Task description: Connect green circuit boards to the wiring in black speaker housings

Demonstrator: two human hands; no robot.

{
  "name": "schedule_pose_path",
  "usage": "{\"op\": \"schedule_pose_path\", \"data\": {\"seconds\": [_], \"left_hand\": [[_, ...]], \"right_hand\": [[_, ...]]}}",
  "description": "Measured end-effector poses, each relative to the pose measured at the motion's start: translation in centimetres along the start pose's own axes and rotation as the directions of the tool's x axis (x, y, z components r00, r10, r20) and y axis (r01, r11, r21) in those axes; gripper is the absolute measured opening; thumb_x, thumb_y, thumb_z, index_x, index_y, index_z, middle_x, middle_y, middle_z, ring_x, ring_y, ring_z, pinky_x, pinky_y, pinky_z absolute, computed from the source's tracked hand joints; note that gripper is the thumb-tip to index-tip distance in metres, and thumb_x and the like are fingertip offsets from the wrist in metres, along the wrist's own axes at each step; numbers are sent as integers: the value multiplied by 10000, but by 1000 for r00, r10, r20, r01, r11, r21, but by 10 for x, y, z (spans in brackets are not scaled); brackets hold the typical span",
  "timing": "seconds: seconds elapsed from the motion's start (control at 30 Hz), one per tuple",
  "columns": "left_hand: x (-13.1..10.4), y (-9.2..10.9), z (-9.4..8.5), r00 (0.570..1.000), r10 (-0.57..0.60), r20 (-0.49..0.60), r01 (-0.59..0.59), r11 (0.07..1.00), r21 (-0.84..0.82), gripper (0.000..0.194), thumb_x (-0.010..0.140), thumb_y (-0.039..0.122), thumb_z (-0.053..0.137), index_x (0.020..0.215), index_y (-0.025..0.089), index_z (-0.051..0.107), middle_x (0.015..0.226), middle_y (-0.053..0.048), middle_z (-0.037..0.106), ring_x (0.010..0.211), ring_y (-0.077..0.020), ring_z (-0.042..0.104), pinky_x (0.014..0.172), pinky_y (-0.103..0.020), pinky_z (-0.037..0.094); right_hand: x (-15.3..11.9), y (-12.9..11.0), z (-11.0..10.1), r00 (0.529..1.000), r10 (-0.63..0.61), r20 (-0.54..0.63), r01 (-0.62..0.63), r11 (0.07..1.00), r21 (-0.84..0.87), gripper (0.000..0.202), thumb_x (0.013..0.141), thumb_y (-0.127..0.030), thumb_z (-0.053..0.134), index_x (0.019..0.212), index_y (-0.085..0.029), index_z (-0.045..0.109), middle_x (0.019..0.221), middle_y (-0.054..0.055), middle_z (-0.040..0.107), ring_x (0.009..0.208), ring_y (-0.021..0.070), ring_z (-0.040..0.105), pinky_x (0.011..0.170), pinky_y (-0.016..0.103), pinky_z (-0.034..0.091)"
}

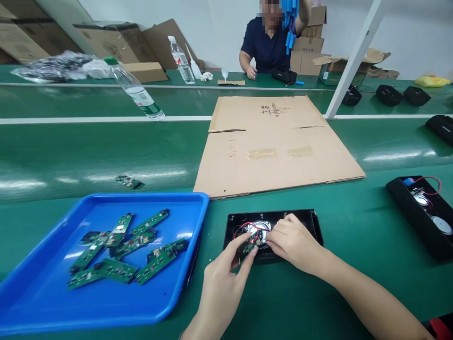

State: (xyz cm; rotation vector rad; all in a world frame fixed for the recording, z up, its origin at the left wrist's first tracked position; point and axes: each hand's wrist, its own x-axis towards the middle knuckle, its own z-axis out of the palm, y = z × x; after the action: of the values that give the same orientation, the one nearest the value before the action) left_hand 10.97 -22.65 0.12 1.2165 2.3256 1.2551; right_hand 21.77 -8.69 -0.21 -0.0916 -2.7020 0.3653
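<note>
A black speaker housing lies on the green bench in front of me, with a round speaker driver and red wires inside. My left hand pinches a small green circuit board over the housing's left part. My right hand reaches in from the right, its fingers closed at the board's right end beside a white spot. What those fingertips hold is too small and covered to tell; a wire connector may be hidden there. Left of the housing, a blue tray carries several green circuit boards.
Behind the housing lies a flat cardboard sheet. Another opened speaker housing sits at the right. One loose board and a tilted water bottle are beyond the tray. Across the bench a person holds up blue parts.
</note>
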Motion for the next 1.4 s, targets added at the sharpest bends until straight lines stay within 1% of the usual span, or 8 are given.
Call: {"op": "schedule_pose_path", "data": {"seconds": [0.1, 0.27, 0.43, 0.83, 0.97, 1.07, 1.3, 1.4], "left_hand": [[-1, 0, 0, 1000, -8, 2, 8, 1000, 1, 234, 794, 341, 546, 969, 203, 616, 686, 13, 695, 418, -107, 562, 384, -188, 466], [-2, 3, -1, 999, -21, 27, 23, 998, -64, 227, 783, 340, 558, 964, 213, 607, 815, -9, 719, 556, -138, 647, 493, -207, 529], [-1, 5, -2, 998, -20, 55, 24, 998, -62, 210, 792, 314, 550, 970, 213, 599, 845, -17, 722, 645, -167, 678, 565, -238, 560], [-2, -1, 4, 982, 186, 36, -186, 982, 11, 189, 823, 223, 492, 964, 191, 613, 867, -40, 730, 728, -180, 694, 698, -266, 563], [1, -1, 0, 976, 200, 88, -198, 980, -38, 184, 826, 204, 480, 948, 204, 617, 860, -34, 730, 721, -179, 694, 687, -267, 563], [3, -1, -2, 975, 191, 112, -183, 980, -83, 174, 826, 199, 483, 933, 203, 619, 856, -36, 728, 725, -177, 692, 683, -260, 560], [2, 3, -2, 989, 112, 98, -98, 986, -133, 154, 816, 203, 489, 895, 220, 621, 798, -20, 725, 717, -174, 685, 657, -257, 557], [1, 5, -5, 989, 118, 86, -107, 986, -126, 165, 810, 208, 492, 915, 224, 618, 826, -23, 727, 705, -168, 682, 612, -240, 550]], "right_hand": [[0, -2, 0, 1000, -7, -11, 7, 1000, -18, 242, 897, -154, 417, 716, -145, 577, 631, 0, 571, 616, 126, 432, 653, 277, 289], [1, -3, 0, 999, 44, -5, -44, 999, 29, 221, 889, -157, 425, 719, -153, 567, 648, 1, 577, 616, 122, 439, 651, 274, 286], [2, -3, 0, 1000, 28, 13, -28, 999, 43, 223, 885, -152, 419, 709, -155, 556, 637, 1, 561, 612, 123, 436, 658, 276, 290], [-1, -2, 1, 998, 2, 56, -6, 998, 57, 295, 920, -146, 351, 711, -142, 560, 646, 19, 562, 619, 133, 439, 654, 281, 307], [-2, -1, 1, 999, 13, 29, -16, 996, 85, 272, 952, -222, 325, 879, -115, 564, 694, 34, 593, 620, 136, 461, 665, 288, 317], [-1, -1, 0, 998, 18, 67, -24, 996, 90, 270, 957, -242, 311, 1005, -111, 542, 707, 35, 607, 624, 141, 475, 654, 291, 321], [0, -4, 3, 1000, 21, 3, -21, 998, 58, 266, 950, -212, 336, 911, -117, 582, 616, 20, 574, 596, 136, 458, 631, 298, 343], [3, -7, 1, 996, 81, 28, -82, 994, 65, 208, 925, -204, 401, 917, -143, 599, 729, 53, 609, 682, 155, 500, 629, 302, 382]]}}
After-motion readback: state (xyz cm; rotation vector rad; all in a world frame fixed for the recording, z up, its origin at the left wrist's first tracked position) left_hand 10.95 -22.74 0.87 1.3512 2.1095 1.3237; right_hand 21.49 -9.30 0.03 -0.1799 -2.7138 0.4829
